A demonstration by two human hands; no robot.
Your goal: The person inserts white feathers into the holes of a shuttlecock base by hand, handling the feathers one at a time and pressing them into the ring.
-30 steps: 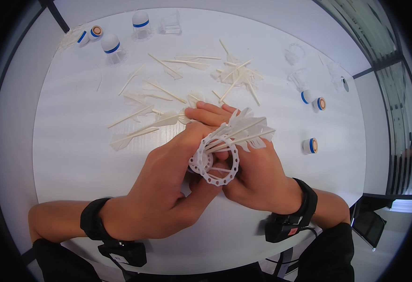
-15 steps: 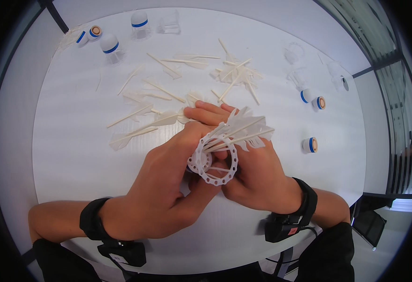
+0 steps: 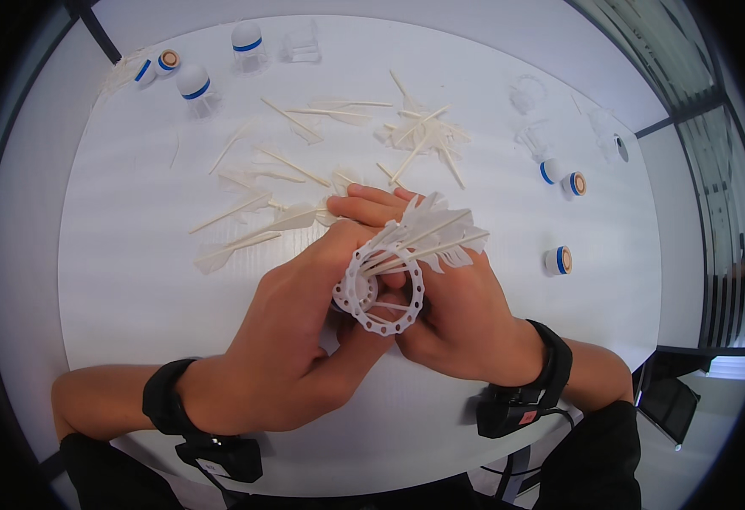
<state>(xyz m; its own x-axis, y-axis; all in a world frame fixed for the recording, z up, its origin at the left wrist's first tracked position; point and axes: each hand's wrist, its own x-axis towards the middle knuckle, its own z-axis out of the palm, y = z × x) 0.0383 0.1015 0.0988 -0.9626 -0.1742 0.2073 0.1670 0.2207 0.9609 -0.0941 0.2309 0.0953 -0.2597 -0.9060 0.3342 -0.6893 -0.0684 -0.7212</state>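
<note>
Between my two hands is a white plastic shuttlecock frame (image 3: 381, 328), its round, holed rim facing up. Several white feathers (image 3: 436, 228) stand in one side of it and lean out toward the far right. My left hand (image 3: 292, 340) is closed around the frame's left side, with the thumb under the rim. From the right, my right hand (image 3: 466, 314) closes on the frame close to the feathers' shafts. The lower part of the frame and several of my right fingertips are hidden. Just beyond my hands lie loose feathers (image 3: 298, 218).
A heap of feathers (image 3: 428, 136) lies on the white table (image 3: 135, 297), mid-far. At the far left stand white-domed shuttlecock heads with blue bands (image 3: 194, 82) on clear frames. Small blue-banded heads (image 3: 559, 261) and faint clear plastic frames (image 3: 530, 93) lie to the right.
The whole scene sits very slightly farther left. My hands keep the same hold on the shuttlecock frame and its feathers.
</note>
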